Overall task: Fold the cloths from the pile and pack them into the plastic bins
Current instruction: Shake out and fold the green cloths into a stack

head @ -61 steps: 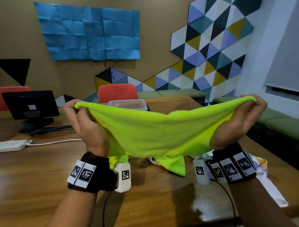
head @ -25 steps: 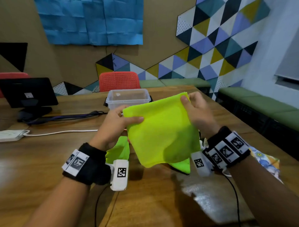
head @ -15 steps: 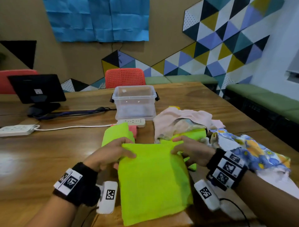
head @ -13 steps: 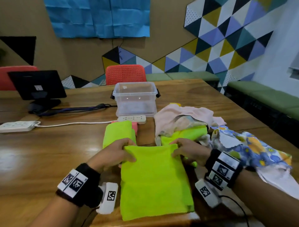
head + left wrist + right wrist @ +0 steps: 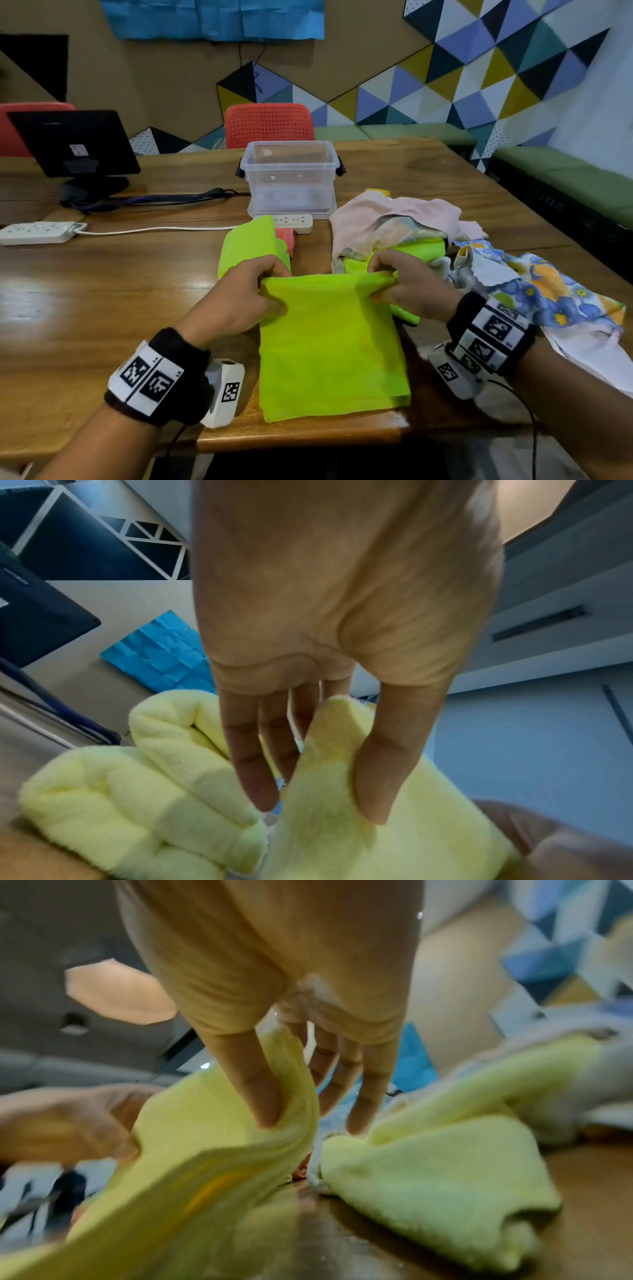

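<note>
Two hands pinch the far corners of a folded lime-green microfibre cloth (image 5: 330,346) lying flat on the brown wooden table (image 5: 102,291) at lower centre of the head view. The left hand (image 5: 239,298) holds its upper-left corner between thumb and fingers, and the right hand (image 5: 407,284) grips the upper-right corner the same way. Half a second ago the cloth lay in much the same place; a second ago it was held up in the air, and before that stretched wide between both hands.

Just above the left hand sits another folded lime-green cloth (image 5: 251,245), with a small pink folded cloth (image 5: 287,240) beside it. At centre right lies a loose pile of pink, green and flowered cloths (image 5: 428,236), touching the right hand. Behind these stands a clear plastic bin (image 5: 290,174), a white power strip (image 5: 294,221) in front of it. A black monitor (image 5: 73,144) stands at upper left.
</note>
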A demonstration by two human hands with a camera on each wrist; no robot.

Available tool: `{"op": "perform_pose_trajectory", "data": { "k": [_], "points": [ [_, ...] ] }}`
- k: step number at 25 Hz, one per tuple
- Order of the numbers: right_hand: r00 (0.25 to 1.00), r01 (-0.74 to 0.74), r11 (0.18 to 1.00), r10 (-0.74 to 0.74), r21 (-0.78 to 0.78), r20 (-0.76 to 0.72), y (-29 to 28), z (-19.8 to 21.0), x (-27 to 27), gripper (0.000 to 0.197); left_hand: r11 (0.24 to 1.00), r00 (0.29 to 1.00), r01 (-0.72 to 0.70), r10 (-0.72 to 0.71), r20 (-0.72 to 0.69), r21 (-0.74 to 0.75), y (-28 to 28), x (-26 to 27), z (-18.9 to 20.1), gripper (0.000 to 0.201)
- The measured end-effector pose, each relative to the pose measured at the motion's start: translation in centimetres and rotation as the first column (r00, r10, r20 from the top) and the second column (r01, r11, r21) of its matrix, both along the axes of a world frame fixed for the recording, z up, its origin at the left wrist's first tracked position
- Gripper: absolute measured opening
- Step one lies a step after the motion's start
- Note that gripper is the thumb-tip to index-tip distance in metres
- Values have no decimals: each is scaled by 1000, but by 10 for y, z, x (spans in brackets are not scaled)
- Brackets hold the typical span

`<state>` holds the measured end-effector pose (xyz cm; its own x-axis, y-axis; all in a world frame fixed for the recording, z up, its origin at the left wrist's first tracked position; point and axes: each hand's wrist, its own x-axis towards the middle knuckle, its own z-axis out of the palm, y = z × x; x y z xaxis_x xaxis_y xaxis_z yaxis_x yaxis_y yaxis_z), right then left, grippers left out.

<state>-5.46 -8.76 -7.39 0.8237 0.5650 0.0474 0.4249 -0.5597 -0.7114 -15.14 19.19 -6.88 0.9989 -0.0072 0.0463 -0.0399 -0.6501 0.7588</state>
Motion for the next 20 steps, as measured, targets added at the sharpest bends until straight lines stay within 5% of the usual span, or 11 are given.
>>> {"op": "perform_pose_trajectory", "data": {
  "k": [3, 7, 14, 20],
  "points": [
    [969, -143, 985, 159, -97, 187, -7, 1, -24, 34, 997, 995, 74, -76, 57, 34, -2, -25, -1, 38],
    [926, -277, 923, 330, -269, 181, -27, -3, -58, 27, 979, 983, 179, -181, 13, 102, 0, -58, -12, 40],
    [807, -265, 862, 443, -431, 390, -36, -31, -87, 29, 873, 940, 333, -338, -49, 356, -4, -75, -26, 32],
    [770, -262, 855, 465, -448, 437, -36, -29, -99, 26, 869, 926, 368, -374, -46, 331, 2, -79, -24, 32]
  ]
}}
